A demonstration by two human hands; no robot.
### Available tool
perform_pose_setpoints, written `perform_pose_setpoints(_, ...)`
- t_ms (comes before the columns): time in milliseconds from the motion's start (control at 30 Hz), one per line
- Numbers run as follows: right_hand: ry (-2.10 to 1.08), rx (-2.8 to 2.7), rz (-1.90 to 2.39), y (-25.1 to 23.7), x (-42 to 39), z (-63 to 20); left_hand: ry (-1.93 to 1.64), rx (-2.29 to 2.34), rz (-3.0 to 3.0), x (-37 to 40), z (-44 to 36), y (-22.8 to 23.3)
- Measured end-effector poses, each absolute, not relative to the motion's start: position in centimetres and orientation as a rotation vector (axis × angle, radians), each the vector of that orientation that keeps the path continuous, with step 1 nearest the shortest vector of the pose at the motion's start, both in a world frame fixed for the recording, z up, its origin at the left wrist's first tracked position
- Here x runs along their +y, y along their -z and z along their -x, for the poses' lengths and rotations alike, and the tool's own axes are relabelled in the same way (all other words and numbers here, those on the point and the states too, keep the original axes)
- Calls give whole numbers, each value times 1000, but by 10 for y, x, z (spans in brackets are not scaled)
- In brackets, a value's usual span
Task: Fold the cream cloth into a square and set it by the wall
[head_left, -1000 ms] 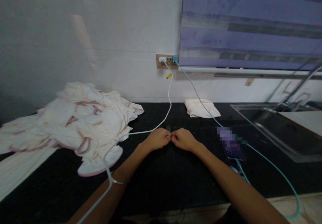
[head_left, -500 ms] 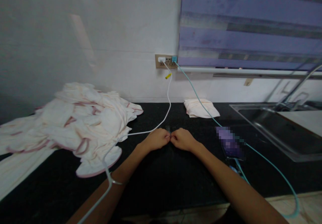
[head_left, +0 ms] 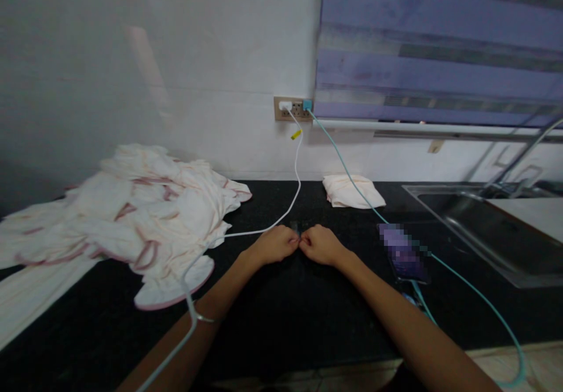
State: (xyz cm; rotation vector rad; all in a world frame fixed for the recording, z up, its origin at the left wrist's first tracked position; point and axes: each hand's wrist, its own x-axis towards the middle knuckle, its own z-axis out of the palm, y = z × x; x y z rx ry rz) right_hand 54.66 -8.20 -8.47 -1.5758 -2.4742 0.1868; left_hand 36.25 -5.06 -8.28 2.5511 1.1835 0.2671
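Note:
My left hand [head_left: 278, 244] is curled into a fist on the black countertop [head_left: 303, 316]. Facing it, my right hand [head_left: 322, 244] makes a fist too, and the two meet or nearly meet at the fingers. I see nothing held in either one. A white cable [head_left: 246, 233] runs past my left hand and along my left forearm. To the left lies a loose heap of cream cloths with pink edging [head_left: 167, 216]. Beyond my right hand rests a folded cream cloth [head_left: 352, 191] near the wall.
A phone [head_left: 402, 254], its screen blurred, lies right of my right forearm, with a teal cable [head_left: 475, 289] looping around it. Both cables reach a wall socket [head_left: 294, 109]. At the right is a steel sink [head_left: 440, 222] with a tap [head_left: 523, 157]. A purple striped blind [head_left: 422, 75] hangs above.
The view has shifted slightly, so the wall and counter items sit a little farther right and lower. Both fists keep the same pose and place on the counter.

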Motion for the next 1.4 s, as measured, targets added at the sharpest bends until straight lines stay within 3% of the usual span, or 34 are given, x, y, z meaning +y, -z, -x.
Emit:
perform_pose_setpoints(567,-390,-2151,1336,98,-73,-553,-396,1329,-2250,-48,-355,88)
perform_pose_setpoints(1167,-202,-2407,1469,92,-84,-545,-510,1532,-2318,-37,-343,81)
perform_pose_setpoints(1400,-262,-2449,1492,88,-84,-547,-1153,1731,-1965,-1,-313,94)
